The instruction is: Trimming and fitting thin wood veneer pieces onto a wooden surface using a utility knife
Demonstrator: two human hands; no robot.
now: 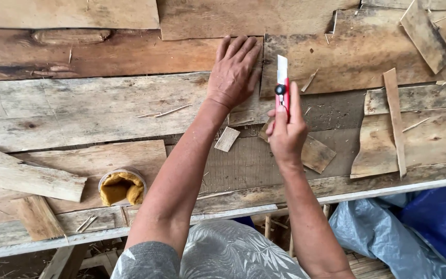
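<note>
1. The left hand [235, 72] lies flat, palm down, fingers stretched out and close together, pressing on a thin wood sheet [130, 106] that rests on the worktop [264, 165].
2. The fingertips of that hand reach the seam where this sheet meets a darker wood sheet [357, 51] lying further back and to the right.
3. The right hand [286, 132] is closed around a red utility knife [282, 85], held upright with the grey blade pointing away from the person.
4. The knife's black slider knob shows just above the thumb; the blade sits over the near left corner of the darker sheet, just beside the left hand. Whether the tip touches the wood cannot be told.
5. A small rectangular wood offcut [227, 139] lies between the two forearms, and a larger brown offcut [317, 154] lies just right of the right wrist.
6. A narrow wood strip [395, 121] lies lengthwise across a curved-edged pale sheet [429, 139] on the right.
7. Near the front edge on the left stands a round clear container [122, 187] holding a mustard-yellow cloth.
8. A thick plank [24, 175] lies slanted at the far left.
9. Below the worktop on the right are a grey plastic sheet [367, 227] and a blue one [440, 217].
</note>
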